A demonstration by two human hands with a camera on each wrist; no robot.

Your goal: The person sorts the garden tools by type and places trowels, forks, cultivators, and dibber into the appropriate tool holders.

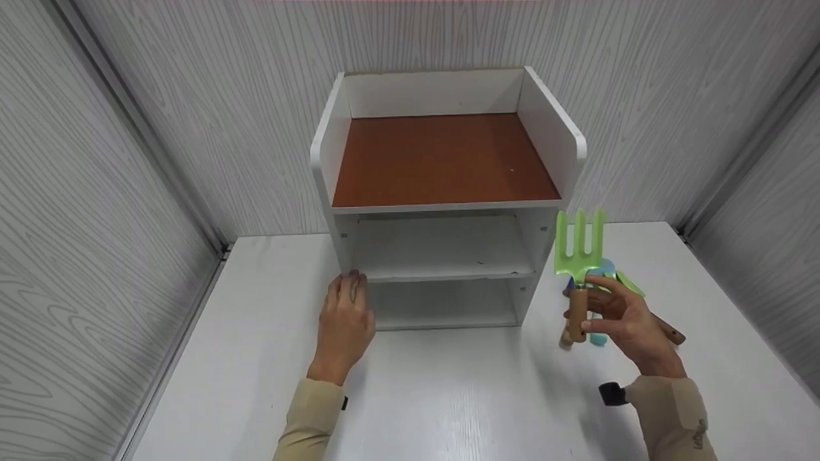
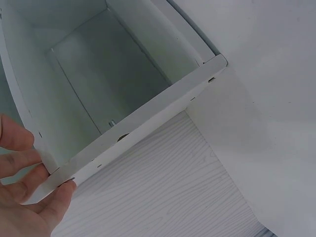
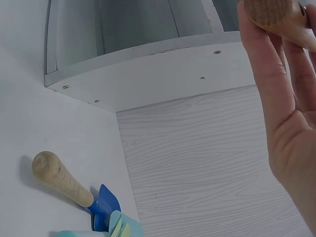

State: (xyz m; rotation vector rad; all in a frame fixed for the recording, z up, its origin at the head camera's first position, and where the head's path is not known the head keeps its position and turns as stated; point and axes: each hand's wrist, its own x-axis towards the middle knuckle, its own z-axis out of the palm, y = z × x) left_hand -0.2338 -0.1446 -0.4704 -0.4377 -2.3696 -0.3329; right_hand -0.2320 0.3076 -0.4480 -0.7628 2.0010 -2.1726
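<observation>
My right hand [image 1: 631, 323] pinches a green three-pronged garden hand fork [image 1: 578, 259] by its wooden handle [image 3: 269, 11], tines pointing up. It is raised in front of the white shelf unit's right side. My left hand [image 1: 346, 320] grips the front edge of the shelf unit's left side panel [image 2: 143, 111], thumb on one face and fingers on the other. The white shelf unit [image 1: 442, 206] stands against the back wall, with a brown top board [image 1: 442, 160] and two open compartments below.
Behind my right hand lies a pile of garden tools on the white table [image 1: 448, 397]. Among them are a blue-bladed tool with a pale wooden handle [image 3: 61, 177] and a light-blue tool [image 1: 599, 338]. Wood-grain panels [image 1: 96, 192] enclose the table at the back and sides.
</observation>
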